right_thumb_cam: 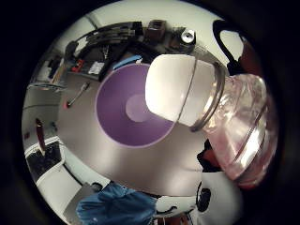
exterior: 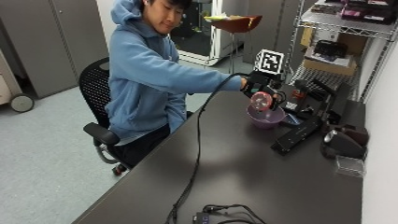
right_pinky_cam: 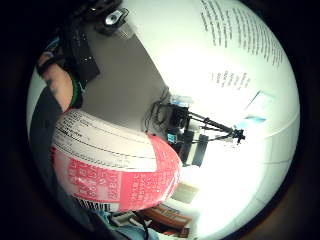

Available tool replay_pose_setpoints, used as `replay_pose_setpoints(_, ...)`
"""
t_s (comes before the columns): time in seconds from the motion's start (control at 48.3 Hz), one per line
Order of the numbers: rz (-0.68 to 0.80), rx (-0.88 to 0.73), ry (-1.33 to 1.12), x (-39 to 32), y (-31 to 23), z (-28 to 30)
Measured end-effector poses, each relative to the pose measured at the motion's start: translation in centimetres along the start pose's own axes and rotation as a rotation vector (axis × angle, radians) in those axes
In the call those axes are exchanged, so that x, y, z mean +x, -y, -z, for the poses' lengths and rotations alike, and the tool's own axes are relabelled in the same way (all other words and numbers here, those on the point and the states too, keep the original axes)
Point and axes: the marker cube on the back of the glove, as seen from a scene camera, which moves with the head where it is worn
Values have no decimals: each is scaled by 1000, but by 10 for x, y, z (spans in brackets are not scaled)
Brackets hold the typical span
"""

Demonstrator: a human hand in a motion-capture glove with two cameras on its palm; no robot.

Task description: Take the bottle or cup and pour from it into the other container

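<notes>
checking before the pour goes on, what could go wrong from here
The white cap looks still on the bottle, so tipping it over the purple bowl may pour nothing. The right hand holds the bottle over the bowl's far side, so liquid might miss onto the table. Black gear sits close beside the bowl and could get splashed.

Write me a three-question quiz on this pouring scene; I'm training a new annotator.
1. True or false: the bottle is tilted with its white cap over the bowl.
2. What colour is the bowl? A purple, B green, C white.
3. Fill in: the bowl stands on the ____.

Key: 1 true. 2 A. 3 table. The gloved hand holds the bottle over the bowl; the cap looks closed and no pour is visible.
</notes>
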Motion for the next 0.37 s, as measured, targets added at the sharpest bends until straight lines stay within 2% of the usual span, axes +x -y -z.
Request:
replay_pose_setpoints(0.124, 34, -4, -136, -34, 11, 7)
replay_pose_setpoints(0.228, -39, 9, -25, -66, 23, 19)
replay_pose_setpoints(0.311, 49, 7, -173, -57, 19, 11)
replay_pose_setpoints(0.373, 62, 1, -182, -56, 17, 10)
